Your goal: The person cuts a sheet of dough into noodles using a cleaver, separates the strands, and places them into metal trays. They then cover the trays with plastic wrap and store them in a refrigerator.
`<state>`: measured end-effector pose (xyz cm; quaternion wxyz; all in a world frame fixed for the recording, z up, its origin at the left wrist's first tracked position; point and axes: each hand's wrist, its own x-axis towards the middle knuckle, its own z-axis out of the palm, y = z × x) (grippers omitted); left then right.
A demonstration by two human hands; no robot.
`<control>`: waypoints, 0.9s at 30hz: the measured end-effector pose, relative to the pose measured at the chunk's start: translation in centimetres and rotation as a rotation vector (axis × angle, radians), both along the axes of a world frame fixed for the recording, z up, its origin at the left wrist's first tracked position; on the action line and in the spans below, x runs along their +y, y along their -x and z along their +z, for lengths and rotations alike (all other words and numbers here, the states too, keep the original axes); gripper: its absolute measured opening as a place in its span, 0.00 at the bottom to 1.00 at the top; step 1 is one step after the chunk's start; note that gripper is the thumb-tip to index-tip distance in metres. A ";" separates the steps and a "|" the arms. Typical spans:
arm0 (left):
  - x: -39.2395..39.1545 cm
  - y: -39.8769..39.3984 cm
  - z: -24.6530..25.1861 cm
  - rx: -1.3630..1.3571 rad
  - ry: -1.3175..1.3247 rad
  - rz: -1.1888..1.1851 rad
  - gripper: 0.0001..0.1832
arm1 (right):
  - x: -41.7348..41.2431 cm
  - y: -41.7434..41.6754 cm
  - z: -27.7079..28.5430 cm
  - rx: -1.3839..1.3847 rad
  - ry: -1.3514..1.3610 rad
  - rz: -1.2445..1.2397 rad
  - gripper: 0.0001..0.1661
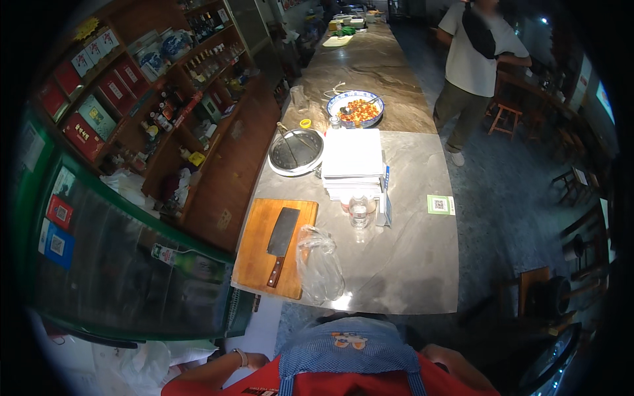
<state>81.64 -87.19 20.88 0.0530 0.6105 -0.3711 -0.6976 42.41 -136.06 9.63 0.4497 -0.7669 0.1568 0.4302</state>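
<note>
My left hand (256, 361), with a band on its wrist, is down by my waist at the left edge of the blue checked apron (346, 331); its fingers are hidden. My right hand (436, 355) is at the apron's other side, mostly hidden against my red sleeve. Whether either holds anything cannot be seen. Before me on the counter lies a wooden cutting board (252, 237). On it rests a cleaver (284, 232), its riveted wooden handle (275, 272) towards me. A clear plastic bag (322, 272) overlaps the board's right edge, with something orange partly visible inside.
Beyond are a glass jar (359, 212), a stack of white paper (352, 153), a lidded round pot (296, 151) and a bowl of diced food (359, 110). A glass-door cooler (129, 267) stands left, near bottle shelves (168, 99). A person (470, 64) stands right of the counter (411, 267).
</note>
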 end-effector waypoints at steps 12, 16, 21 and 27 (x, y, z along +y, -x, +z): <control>0.2 0.5 0.1 -0.085 0.038 0.434 0.16 | 0.3 -4.7 5.4 -0.089 -0.001 -0.445 0.23; -1.8 -0.5 2.2 -0.100 0.174 0.674 0.16 | 1.2 -3.7 7.2 -0.015 0.142 -0.072 0.19; -8.4 -2.7 2.1 0.042 0.405 0.743 0.16 | 2.6 -3.5 8.3 0.032 -0.292 -0.669 0.15; -18.0 -2.9 3.7 0.175 0.516 0.530 0.17 | 4.9 -6.4 10.6 -0.195 -0.469 -1.163 0.13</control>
